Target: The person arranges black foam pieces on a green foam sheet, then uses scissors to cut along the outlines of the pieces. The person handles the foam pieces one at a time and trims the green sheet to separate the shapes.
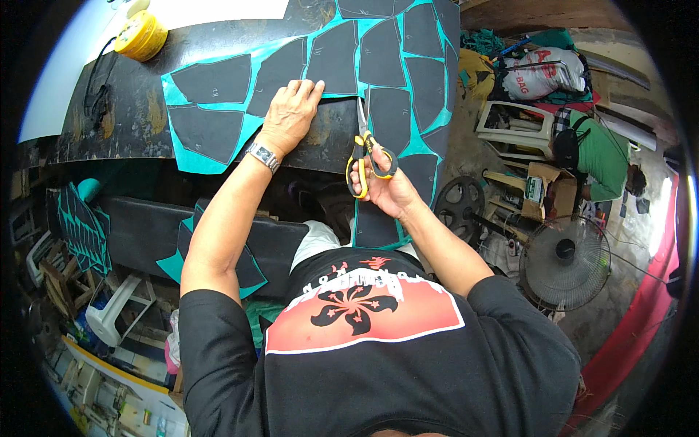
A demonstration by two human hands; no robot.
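A teal sheet (195, 162) with several black outlined panels (333, 60) spreads over the dark worktable (135, 131), and part of it hangs over the front edge to my lap. My left hand (293, 111) rests palm down on the sheet, fingers stretched forward, beside the cut gap. In my right hand (392, 191) is a pair of scissors (365, 137) with black and yellow handles. Their blades point away from me, slightly parted, at the sheet's cut edge between two panels. Some of my right fingers are hidden by the handles.
A yellow round container (140, 36) stands at the table's back left. On a dark bench (145, 220) at the left lie more teal-and-black pieces (84, 229). To the right are a standing fan (564, 262), a white plastic chair (515, 130) and a person in green (603, 153).
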